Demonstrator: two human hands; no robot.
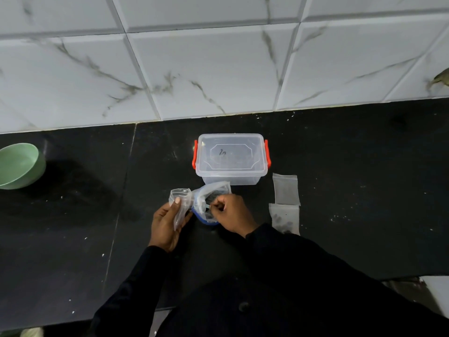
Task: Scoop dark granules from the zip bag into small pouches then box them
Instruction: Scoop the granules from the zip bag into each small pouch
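A black, white-flecked worktop (pixel 340 154) is running up to a wall (pixel 206 69) of white veined tiles. A green bowl (pixel 19 164) is sitting at the left edge of view, well apart from the work. Open worktop is lying on both sides of the hands. A clear box (pixel 230 158) with red latches, lid on, is standing behind them. Two flat pouches (pixel 285 189) are lying just right of the box, the nearer one (pixel 284 217) holding dark granules. The left hand (pixel 166 222) is gripping a small pouch (pixel 181 203), fingers curled round it, long axis upright, open mouth pointing up. Just beside it, the zip bag (pixel 211 193) is standing in front of the box, mouth opening toward the person. The right hand (pixel 230 212) is at that mouth, fingers pinching a pale handle (pixel 207 206).
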